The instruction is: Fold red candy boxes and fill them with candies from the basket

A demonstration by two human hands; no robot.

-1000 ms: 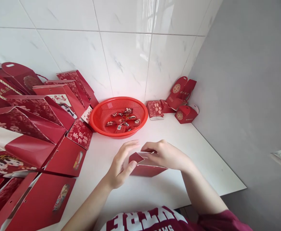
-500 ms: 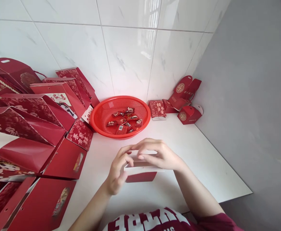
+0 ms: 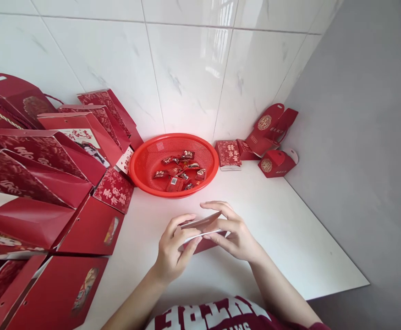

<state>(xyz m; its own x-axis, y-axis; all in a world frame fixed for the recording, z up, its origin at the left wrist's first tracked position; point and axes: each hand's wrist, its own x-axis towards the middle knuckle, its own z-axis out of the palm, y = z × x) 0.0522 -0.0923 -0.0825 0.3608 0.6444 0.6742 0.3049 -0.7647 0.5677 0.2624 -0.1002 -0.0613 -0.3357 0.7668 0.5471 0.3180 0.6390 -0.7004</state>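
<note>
Head view: both hands are pinching a small red card box (image 3: 203, 231) near the bench's (image 3: 289, 238) front edge, left hand (image 3: 173, 247) and right hand (image 3: 233, 233) on either side. Half a second ago it stood more upright; now it's tipped flatter, flap up. Red basket (image 3: 174, 162) of candies (image 3: 181, 172) sits behind, gift bags (image 3: 49, 183) along the left edge.

On the tabletop (image 3: 272, 220), the basket (image 3: 145, 172) sits against the back wall with wrapped sweets (image 3: 179, 172) in it. Gift bags (image 3: 49, 183) crowd its left; small boxes (image 3: 262, 146) lie right, in the corner. Before the basket, both hands (image 3: 203, 238) hold a folded card box (image 3: 203, 229).
</note>
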